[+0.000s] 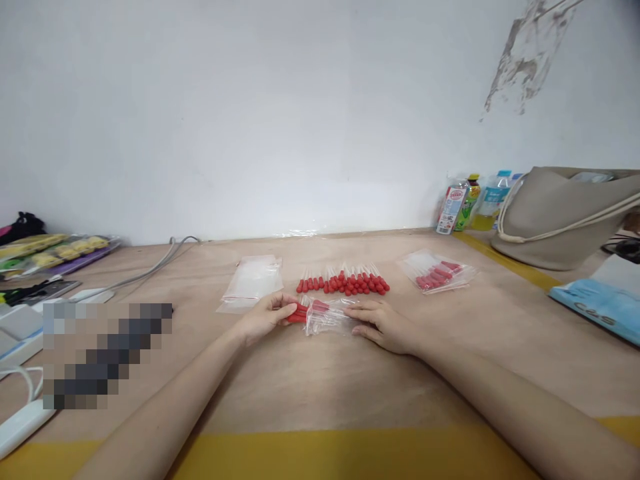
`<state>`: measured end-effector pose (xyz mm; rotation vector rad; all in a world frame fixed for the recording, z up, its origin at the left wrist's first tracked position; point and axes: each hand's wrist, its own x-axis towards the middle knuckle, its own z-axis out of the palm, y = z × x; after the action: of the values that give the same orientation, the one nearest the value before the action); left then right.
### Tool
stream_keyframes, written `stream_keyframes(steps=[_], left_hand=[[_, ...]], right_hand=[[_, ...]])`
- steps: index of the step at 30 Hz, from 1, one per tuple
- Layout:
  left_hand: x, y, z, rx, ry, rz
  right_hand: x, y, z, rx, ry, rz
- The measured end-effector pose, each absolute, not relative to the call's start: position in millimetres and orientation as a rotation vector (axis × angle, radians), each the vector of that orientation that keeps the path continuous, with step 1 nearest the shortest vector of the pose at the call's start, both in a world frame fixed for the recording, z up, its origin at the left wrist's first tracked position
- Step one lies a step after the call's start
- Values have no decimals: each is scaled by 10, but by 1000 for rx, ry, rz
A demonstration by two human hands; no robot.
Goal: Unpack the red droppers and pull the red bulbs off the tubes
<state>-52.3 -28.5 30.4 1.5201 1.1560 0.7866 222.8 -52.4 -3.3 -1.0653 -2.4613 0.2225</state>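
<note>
My left hand (267, 315) pinches a few red-ended sticks (298, 313) by their thick red ends, their thin pale stems pointing right into a clear plastic bag (325, 320). Another red end shows through the bag's film. On the bag's right side, my right hand (383, 325) grips the film between thumb and fingers. Just beyond, several loose red-ended sticks (350, 283) lie in a row with red ends toward me. Back left is a stack of flat clear bags (254, 280). At the back right lie filled bags (440, 273) with red-ended sticks inside.
A grey cable (160, 263) and white power strip (20, 330) lie at left, beside a blurred-out patch (107, 357). Packaged yellow items (75, 250) sit far left. Drink bottles (470, 200), a beige bag (555, 217) and a blue packet (600, 307) stand or lie at right.
</note>
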Motion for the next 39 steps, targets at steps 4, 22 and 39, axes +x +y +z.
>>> stream_keyframes(steps=[4, 22, 39], left_hand=[[-491, -283, 256, 1687, 1118, 762], [-1257, -133, 946, 1745, 1384, 1409], [-49, 417, 413, 3172, 918, 467]], right_hand=[[2215, -539, -16, -1078, -2454, 227], [2220, -548, -8, -1064, -2448, 258], [2208, -569, 13, -1091, -2469, 217]])
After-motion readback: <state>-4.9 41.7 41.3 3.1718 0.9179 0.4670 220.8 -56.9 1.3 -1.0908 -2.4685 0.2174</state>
